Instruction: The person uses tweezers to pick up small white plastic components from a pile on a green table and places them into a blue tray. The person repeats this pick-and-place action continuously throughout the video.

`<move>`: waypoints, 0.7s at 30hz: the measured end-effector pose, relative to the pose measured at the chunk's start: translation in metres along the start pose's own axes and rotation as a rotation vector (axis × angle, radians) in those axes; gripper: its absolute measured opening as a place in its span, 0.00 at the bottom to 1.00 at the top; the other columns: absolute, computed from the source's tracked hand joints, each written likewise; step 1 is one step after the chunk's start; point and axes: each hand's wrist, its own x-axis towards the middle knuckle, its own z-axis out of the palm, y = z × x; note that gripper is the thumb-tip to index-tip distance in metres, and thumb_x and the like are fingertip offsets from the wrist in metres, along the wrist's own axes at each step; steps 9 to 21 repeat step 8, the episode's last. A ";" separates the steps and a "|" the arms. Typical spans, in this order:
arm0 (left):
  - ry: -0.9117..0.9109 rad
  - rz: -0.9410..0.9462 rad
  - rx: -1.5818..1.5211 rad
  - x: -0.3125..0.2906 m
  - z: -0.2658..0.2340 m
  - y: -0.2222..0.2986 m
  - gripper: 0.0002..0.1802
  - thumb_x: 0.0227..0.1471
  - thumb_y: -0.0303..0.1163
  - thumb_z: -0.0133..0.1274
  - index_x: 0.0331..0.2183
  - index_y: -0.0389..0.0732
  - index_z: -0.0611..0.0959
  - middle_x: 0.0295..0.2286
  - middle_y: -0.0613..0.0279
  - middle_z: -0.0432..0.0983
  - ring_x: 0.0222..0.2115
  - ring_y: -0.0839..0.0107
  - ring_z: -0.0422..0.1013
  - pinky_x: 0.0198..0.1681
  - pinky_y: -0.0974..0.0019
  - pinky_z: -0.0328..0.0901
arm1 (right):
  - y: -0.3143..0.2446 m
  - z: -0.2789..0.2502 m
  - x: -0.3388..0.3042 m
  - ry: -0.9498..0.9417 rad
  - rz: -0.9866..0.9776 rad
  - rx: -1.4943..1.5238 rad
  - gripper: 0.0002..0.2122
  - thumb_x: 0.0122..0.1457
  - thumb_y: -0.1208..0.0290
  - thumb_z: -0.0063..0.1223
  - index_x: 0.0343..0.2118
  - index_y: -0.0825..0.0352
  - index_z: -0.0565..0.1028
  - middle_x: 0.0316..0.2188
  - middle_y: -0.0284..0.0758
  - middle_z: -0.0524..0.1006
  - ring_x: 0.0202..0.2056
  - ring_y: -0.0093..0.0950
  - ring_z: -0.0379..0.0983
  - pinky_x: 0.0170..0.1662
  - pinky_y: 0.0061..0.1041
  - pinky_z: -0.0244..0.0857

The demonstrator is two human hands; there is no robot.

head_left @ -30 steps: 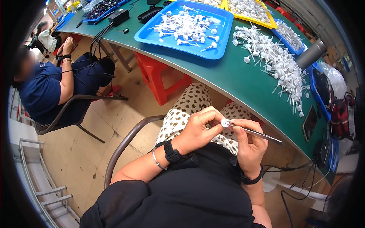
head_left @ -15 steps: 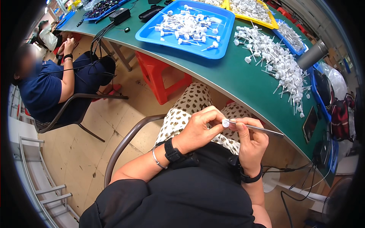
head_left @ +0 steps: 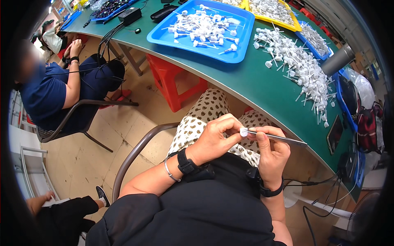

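Observation:
Above my lap, my left hand (head_left: 219,137) pinches a small white plastic piece with a round head (head_left: 243,132) between thumb and fingertips. My right hand (head_left: 271,151) is closed around slim silver metal tweezers (head_left: 287,140). Their narrow tip meets the white head, and the wide end points out to the right past my fingers. Any stem on the held piece is hidden behind my fingers. Beyond my hands on the green table lies a long pile of similar white pieces with thin stems (head_left: 301,65).
A blue tray (head_left: 236,55) of white pieces stands near the table edge, a yellow tray (head_left: 296,25) behind it. At right are a grey cylinder (head_left: 338,59) and a phone (head_left: 334,133). A red stool (head_left: 174,98) is under the table. One person (head_left: 49,88) sits at left.
Another person's dark-clothed leg, shoe and hand have come into view at the lower left. My hands keep nearly the same place and grip.

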 end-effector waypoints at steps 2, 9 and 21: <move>-0.006 0.000 0.016 0.000 0.000 0.000 0.03 0.54 0.23 0.61 0.33 0.35 0.83 0.33 0.60 0.79 0.32 0.75 0.76 0.33 0.72 0.71 | 0.001 0.000 0.000 -0.005 -0.006 -0.021 0.04 0.63 0.80 0.56 0.38 0.76 0.78 0.34 0.37 0.80 0.33 0.22 0.79 0.37 0.20 0.73; -0.019 0.025 0.038 0.000 -0.002 -0.002 0.03 0.55 0.24 0.61 0.33 0.35 0.83 0.33 0.60 0.79 0.32 0.73 0.77 0.34 0.71 0.72 | 0.001 0.000 -0.001 -0.003 -0.005 -0.036 0.04 0.63 0.80 0.55 0.38 0.77 0.78 0.34 0.37 0.81 0.33 0.23 0.79 0.37 0.19 0.73; -0.019 0.025 0.038 0.000 -0.002 -0.002 0.03 0.55 0.24 0.61 0.33 0.35 0.83 0.33 0.60 0.79 0.32 0.73 0.77 0.34 0.71 0.72 | 0.001 0.000 -0.001 -0.003 -0.005 -0.036 0.04 0.63 0.80 0.55 0.38 0.77 0.78 0.34 0.37 0.81 0.33 0.23 0.79 0.37 0.19 0.73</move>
